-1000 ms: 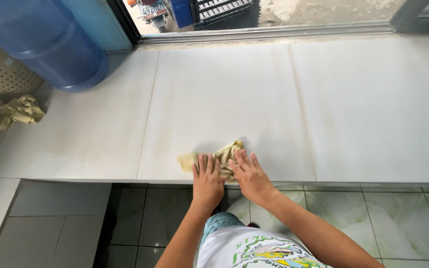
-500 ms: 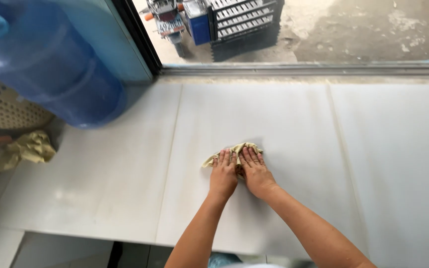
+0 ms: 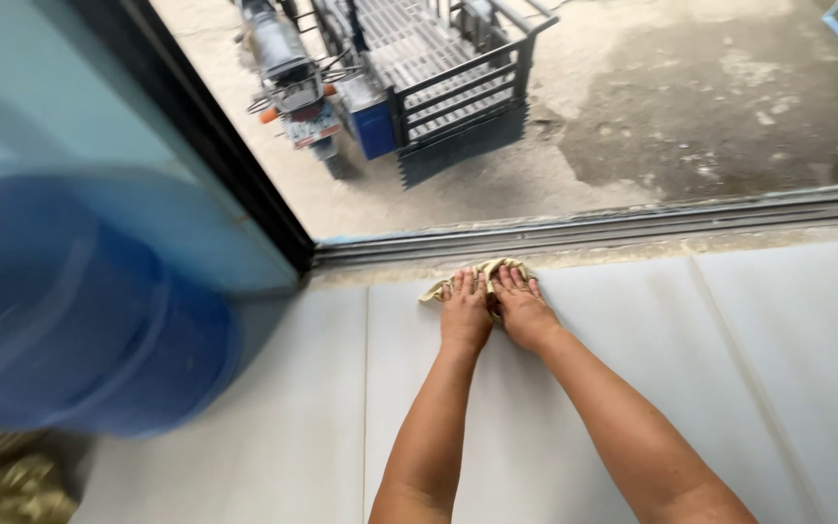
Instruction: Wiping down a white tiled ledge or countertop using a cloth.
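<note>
Crumpled yellowish-beige cloth rag [image 3: 480,274]: lies on the white tiled floor [image 3: 632,388], at its far edge, just short of the grey metal door track [image 3: 584,233]. Most of it is covered by my hands; a bunched corner shows at left and a folded rim along the far side.

My left hand [image 3: 465,309]: palm down, fingers stretched flat and together on the left part of the rag. Grip not clenched; it presses rather than clasps.

My right hand [image 3: 524,307]: palm down beside the left one, touching it, fingers flat over the right part of the rag. Same state: spread, pressing, nothing enclosed.

Both forearms run from the near edge toward the rag, nearly parallel.

Surroundings: the floor is laid in large pale tiles with thin joints, one joint running just left of my left arm. Left, near: a big translucent blue water bottle [image 3: 70,311], blurred, against a pale blue wall panel [image 3: 99,126] with a dark door frame [image 3: 215,146]. Near left corner: another crumpled yellowish cloth [image 3: 12,490], well apart from my hands. Beyond the track: grey concrete ground [image 3: 691,107], a parked motorcycle [image 3: 288,73] and a grey slatted metal cart [image 3: 438,68] just beside it.
</note>
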